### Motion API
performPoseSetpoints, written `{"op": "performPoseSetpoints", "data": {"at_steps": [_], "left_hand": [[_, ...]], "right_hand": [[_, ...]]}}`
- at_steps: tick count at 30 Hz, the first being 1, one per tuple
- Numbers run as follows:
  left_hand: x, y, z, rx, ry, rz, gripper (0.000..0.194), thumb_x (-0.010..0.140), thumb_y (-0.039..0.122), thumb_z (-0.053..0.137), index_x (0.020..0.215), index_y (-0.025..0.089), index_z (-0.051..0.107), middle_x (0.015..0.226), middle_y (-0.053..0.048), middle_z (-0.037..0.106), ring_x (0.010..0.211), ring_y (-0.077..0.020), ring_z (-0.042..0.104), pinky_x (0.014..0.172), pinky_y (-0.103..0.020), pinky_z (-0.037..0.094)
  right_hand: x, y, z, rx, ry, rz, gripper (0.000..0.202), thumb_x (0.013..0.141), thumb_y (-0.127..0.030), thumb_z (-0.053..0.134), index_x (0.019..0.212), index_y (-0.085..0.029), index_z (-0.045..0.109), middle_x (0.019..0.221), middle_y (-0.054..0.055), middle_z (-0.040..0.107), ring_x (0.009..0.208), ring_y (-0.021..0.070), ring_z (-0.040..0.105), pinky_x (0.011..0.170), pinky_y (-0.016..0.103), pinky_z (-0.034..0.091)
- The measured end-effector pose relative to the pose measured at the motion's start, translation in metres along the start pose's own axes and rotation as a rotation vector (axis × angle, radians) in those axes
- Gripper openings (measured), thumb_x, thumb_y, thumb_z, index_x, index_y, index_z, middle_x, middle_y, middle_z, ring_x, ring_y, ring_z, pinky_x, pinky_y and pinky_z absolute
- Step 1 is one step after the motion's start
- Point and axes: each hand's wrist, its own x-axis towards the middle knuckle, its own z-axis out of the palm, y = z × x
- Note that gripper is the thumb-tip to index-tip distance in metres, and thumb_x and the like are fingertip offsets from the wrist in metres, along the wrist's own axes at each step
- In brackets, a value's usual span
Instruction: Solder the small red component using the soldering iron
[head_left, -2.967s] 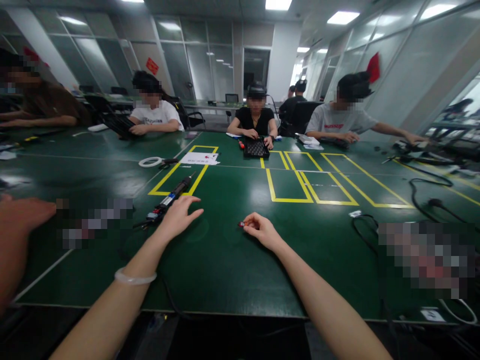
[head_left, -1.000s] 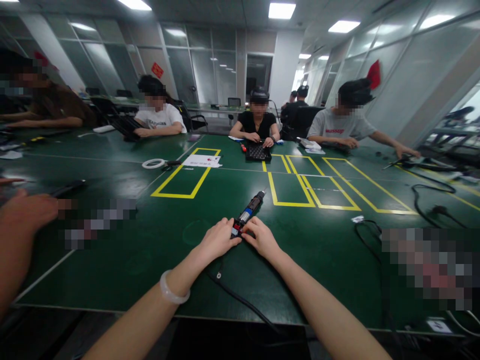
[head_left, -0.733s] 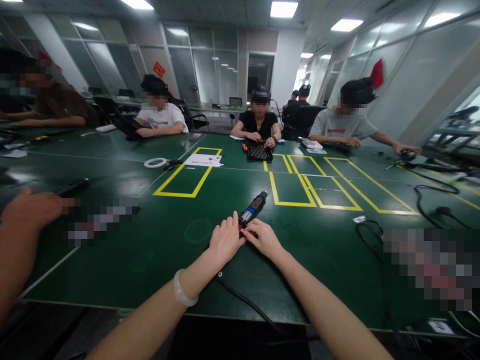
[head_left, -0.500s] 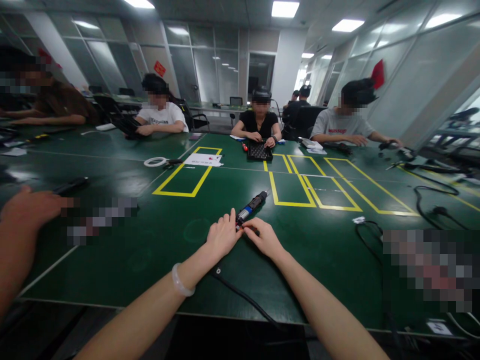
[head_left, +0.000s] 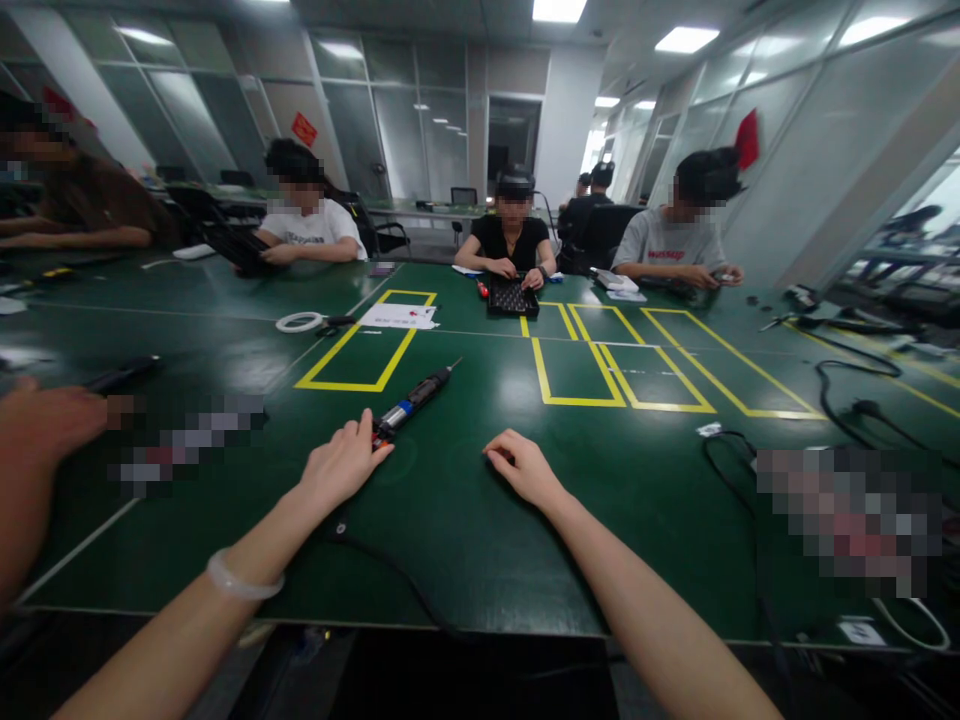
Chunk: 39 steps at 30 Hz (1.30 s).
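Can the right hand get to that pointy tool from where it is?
Probably yes: the right hand is near, and green tabletop shows between it and the pointy tool. The left hand covers the tool's back end, but its front is uncovered.

My left grip (head_left: 341, 466) holds a black tool (head_left: 411, 402) by its rear; my right grip (head_left: 526, 470) curls over the green tabletop (head_left: 480, 545).

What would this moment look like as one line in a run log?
left hand: holds rear of slim tool; right hand: apart from tool, contents unclear; slim tool: tip away from wearer; surface: green tabletop
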Motion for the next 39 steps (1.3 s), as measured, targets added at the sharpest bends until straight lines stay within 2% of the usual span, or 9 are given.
{"op": "performPoseSetpoints", "data": {"at_steps": [7,11,13,17,24,29,31,36,39], "left_hand": [[0.025,-0.078,0.006,-0.047,-0.031,-0.121,0.083,0.087,0.064,0.025,0.144,0.003,0.030,0.118,-0.028,0.055,0.105,-0.0413,0.057,0.079,-0.049,0.046],[0.027,-0.093,0.003,-0.038,-0.048,-0.167,0.082,0.086,0.067,0.025,0.141,0.006,0.036,0.116,-0.028,0.055,0.103,-0.0419,0.057,0.076,-0.048,0.046],[0.023,-0.092,0.002,0.017,0.022,-0.149,0.077,0.087,0.065,0.028,0.139,0.009,0.038,0.117,-0.026,0.053,0.102,-0.0407,0.056,0.074,-0.046,0.047],[0.011,-0.081,-0.001,0.114,0.224,-0.027,0.057,0.091,0.052,0.032,0.132,0.013,0.044,0.121,-0.022,0.050,0.104,-0.0350,0.054,0.073,-0.039,0.048],[0.001,-0.062,-0.006,0.120,0.239,-0.089,0.044,0.095,0.041,0.023,0.108,0.013,0.055,0.110,-0.018,0.056,0.094,-0.0303,0.057,0.061,-0.034,0.046],[0.002,-0.062,-0.010,0.019,0.314,-0.128,0.047,0.094,0.044,0.024,0.107,0.012,0.057,0.105,-0.019,0.061,0.094,-0.0329,0.059,0.073,-0.042,0.047],[0.006,-0.055,-0.013,-0.164,0.324,-0.147,0.045,0.092,0.048,0.030,0.107,0.015,0.057,0.103,-0.016,0.064,0.093,-0.0316,0.061,0.079,-0.043,0.047],[0.018,0.001,-0.024,-1.056,0.005,0.062,0.047,0.082,0.055,0.049,0.103,0.015,0.062,0.089,-0.007,0.068,0.079,-0.0184,0.065,0.076,-0.032,0.051],[0.020,0.048,-0.027,-1.268,-0.177,0.169,0.049,0.084,0.052,0.051,0.115,0.015,0.061,0.089,-0.005,0.065,0.077,-0.0138,0.061,0.073,-0.030,0.051]], "right_hand": [[0.000,-0.001,0.000,-0.015,-0.017,0.015,0.014,0.091,-0.021,0.053,0.090,-0.019,0.067,0.087,0.004,0.060,0.079,0.0143,0.056,0.070,0.025,0.043],[0.000,0.000,0.000,-0.024,-0.023,0.016,0.013,0.090,-0.020,0.054,0.090,-0.019,0.067,0.086,0.004,0.060,0.080,0.0149,0.056,0.071,0.026,0.043],[0.000,0.000,0.000,-0.032,-0.027,0.019,0.013,0.090,-0.020,0.054,0.090,-0.019,0.067,0.087,0.004,0.061,0.081,0.0151,0.056,0.072,0.026,0.043],[0.001,-0.001,0.000,-0.045,-0.044,0.020,0.012,0.090,-0.019,0.054,0.090,-0.019,0.066,0.087,0.004,0.061,0.082,0.0153,0.056,0.073,0.027,0.043],[0.002,-0.001,0.000,-0.050,-0.059,0.021,0.012,0.090,-0.019,0.054,0.090,-0.019,0.066,0.087,0.004,0.061,0.083,0.0157,0.056,0.075,0.027,0.043],[0.002,0.000,0.001,-0.046,-0.065,0.019,0.012,0.089,-0.018,0.055,0.090,-0.019,0.067,0.088,0.004,0.062,0.084,0.0159,0.056,0.077,0.028,0.043],[0.002,0.000,0.001,-0.042,-0.066,0.014,0.012,0.089,-0.019,0.055,0.090,-0.019,0.067,0.087,0.004,0.062,0.085,0.0158,0.056,0.078,0.028,0.043],[0.002,-0.002,-0.001,-0.023,-0.051,0.024,0.013,0.090,-0.020,0.054,0.090,-0.018,0.067,0.086,0.004,0.062,0.083,0.0158,0.056,0.075,0.028,0.043],[0.002,-0.002,-0.002,0.026,-0.043,0.032,0.014,0.090,-0.021,0.054,0.091,-0.018,0.067,0.086,0.004,0.063,0.081,0.0155,0.057,0.073,0.027,0.043]]}}
